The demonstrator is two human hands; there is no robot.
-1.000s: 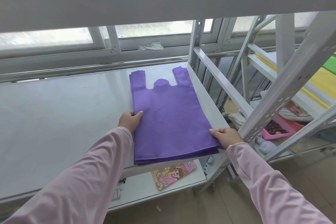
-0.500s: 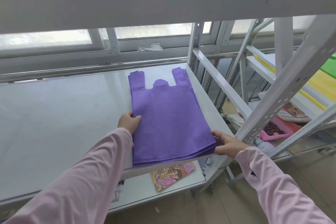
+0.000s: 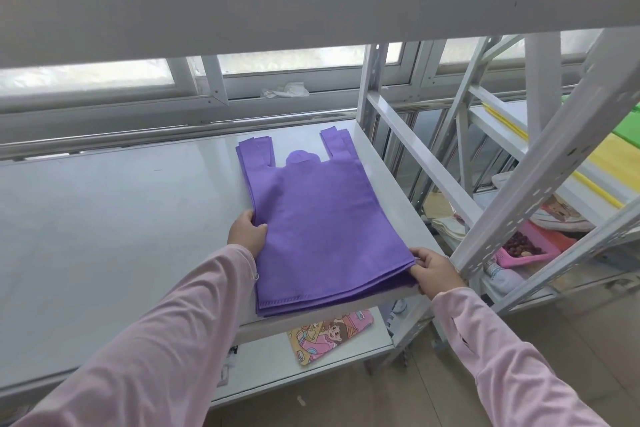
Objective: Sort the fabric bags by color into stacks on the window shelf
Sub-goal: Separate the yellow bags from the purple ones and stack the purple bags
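I am working at the right end of the window shelf (image 3: 121, 218), which I judge is leaving the wide stretch on the left for other colours. The stack of purple bags (image 3: 322, 225) is lying flat there, handles toward the window, near edge reaching the shelf's front lip. My left hand (image 3: 246, 236) is gripping the stack's left edge, thumb on top, to square the layers. My right hand (image 3: 433, 269) is pinching the near right corner, lining it up.
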